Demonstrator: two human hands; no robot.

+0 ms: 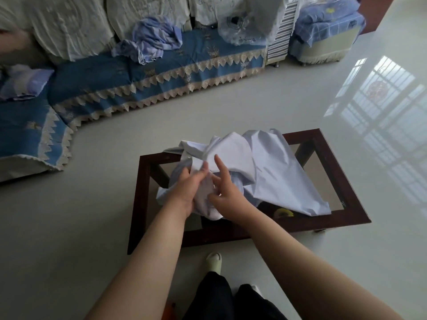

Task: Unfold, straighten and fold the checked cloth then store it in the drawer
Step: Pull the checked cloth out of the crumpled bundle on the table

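A pale lilac-white cloth (272,172) lies crumpled in a heap on the low dark wooden table (332,218) with a glass top. Its check pattern is too faint to make out. My left hand (188,189) presses into the near part of the heap with its fingers gathered in the fabric. My right hand (227,190) pinches a fold right beside it, index finger raised. Both hands meet at the heap's near left side. A long flap of the cloth drapes toward the table's right front corner. No drawer is visible.
A sofa with a blue lace-trimmed cover (143,84) runs along the back and left. On it lie another bluish crumpled cloth (152,41) and a pillow (23,82). A yellow object (284,213) shows beneath the glass. My slippered foot (213,260) stands on the glossy floor by the table.
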